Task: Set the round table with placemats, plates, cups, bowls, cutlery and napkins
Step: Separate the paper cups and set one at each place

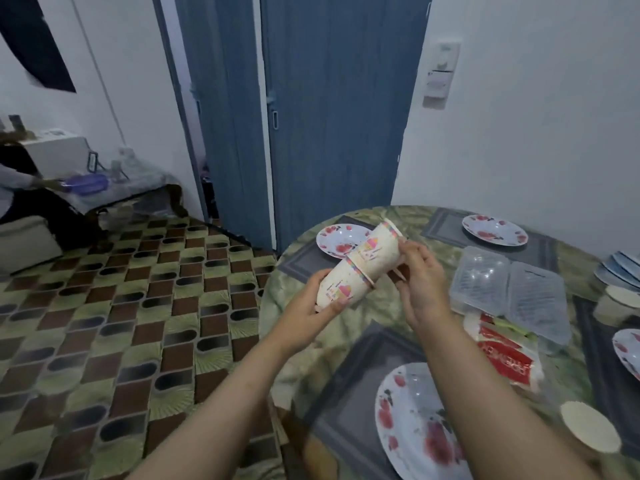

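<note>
White walls and a blue door (332, 109) back a round table (388, 306) covered in a mottled green cloth, with a patterned brown and green floor (138, 306) to its left. Both hands hold a tilted stack of paper cups (360, 265) above the table's near-left part: the left hand (311, 306) curls around the lower cup's base, and the right hand (419, 282) grips the upper cup near its rim, fingers bent around it. Four grey placemats lie on the cloth, each carrying a floral plate: the nearest plate (415, 431) at the bottom, a far-left plate (341, 239) partly behind the cups, a far plate (495, 230), and a right plate (628, 351) cut by the frame edge. One paper cup (588, 431) stands just right of the nearest plate, and another cup (616, 303) stands near the right plate. Between the settings sit two clear plastic containers (509, 292), with a red and white packet (505, 355) partly under them. At the right edge lies a stack of bluish dishes (620, 271). Far left, another person's arm (20, 181) reaches toward a purple object (86, 183) on a low side table; details there are blurred.
</note>
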